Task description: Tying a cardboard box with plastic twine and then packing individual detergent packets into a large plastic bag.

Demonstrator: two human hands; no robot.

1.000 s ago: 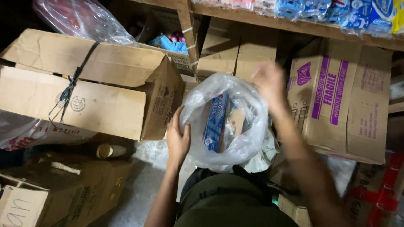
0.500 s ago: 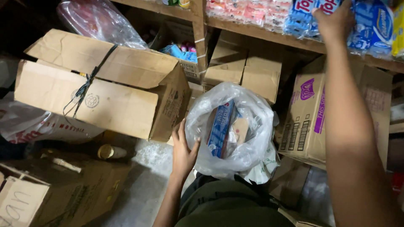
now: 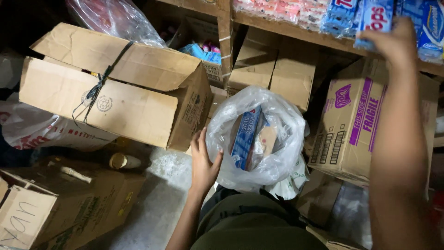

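While your left hand [image 3: 203, 164] cups the near-left side of the clear plastic bag [image 3: 259, 139] resting against your lap, its fingers spread flat on the plastic rather than pinching it, your right hand [image 3: 393, 44] is up at the wooden shelf [image 3: 296, 31] on the far right, fingers closed around a blue packet [image 3: 372, 21] in the row stacked there. The bag already holds a blue carton [image 3: 244, 136] standing on end and something brownish beside it, so the filling looks partly done; the packet you grip is on or just off the shelf, well apart from the bag, and has yet to come down. Compared with a second ago, your right hand has left the bag's mouth and climbed to the shelf, and since half a second ago it has settled its grip on the packet. Your left hand has stayed where it was, and the bag has not shifted. The tied cardboard box [image 3: 106, 97] to the left and the printed carton [image 3: 356, 125] to the right sit as before.
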